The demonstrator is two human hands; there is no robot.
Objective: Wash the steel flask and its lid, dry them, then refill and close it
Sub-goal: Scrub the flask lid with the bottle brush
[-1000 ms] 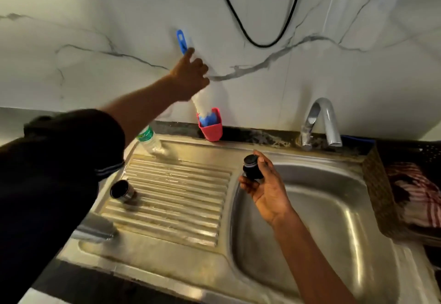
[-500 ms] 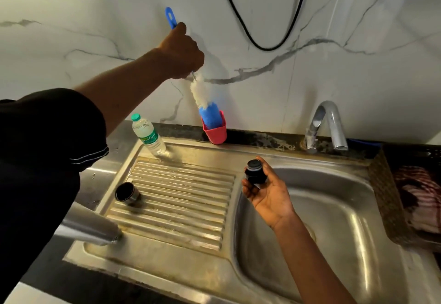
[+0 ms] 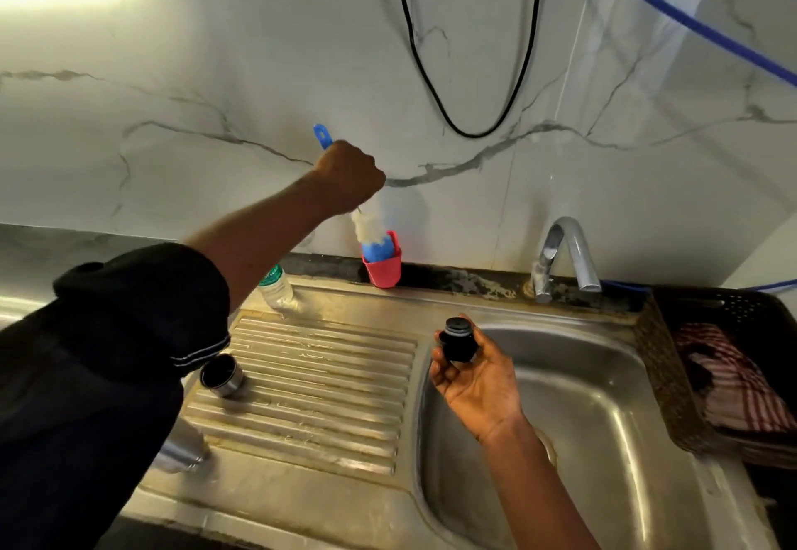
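- Left grip [image 3: 349,176] was fisted tight round the blue handle of the bottle brush [image 3: 367,228], up at 12 o'clock against the marble wall.
- The brush ran on a slant: handle end poking out at 11 o'clock, white bristles and blue tip going down toward 5 o'clock. The tip was sitting inside the red holder [image 3: 384,275] on the back ledge, so it wasn't clear of it yet.
- Right grip [image 3: 474,381] was palm up, pinching the black lid [image 3: 458,342] between fingertips and thumb, above the left edge of the sink [image 3: 604,398] basin.
- The flask [image 3: 179,452] was way down at 7 o'clock on the steel worktop, just beside the drainboard [image 3: 323,377]. It looked to be lying on its side, but the dark sleeve hid most of it, so I couldn't say which way the mouth faced.
- The steel cap [image 3: 222,377] sat on the drainboard at about 8 o'clock, apart from the flask.
- My read: the brush has to come out along its own slant, up toward 11, not sideways, or the holder tips.
- From the left grip the flask lay well apart at 7 o'clock, nearer that arm than the right. The lid was nearer, off at 4 o'clock.
- Tap [image 3: 569,247] looked off, no water that I could see.
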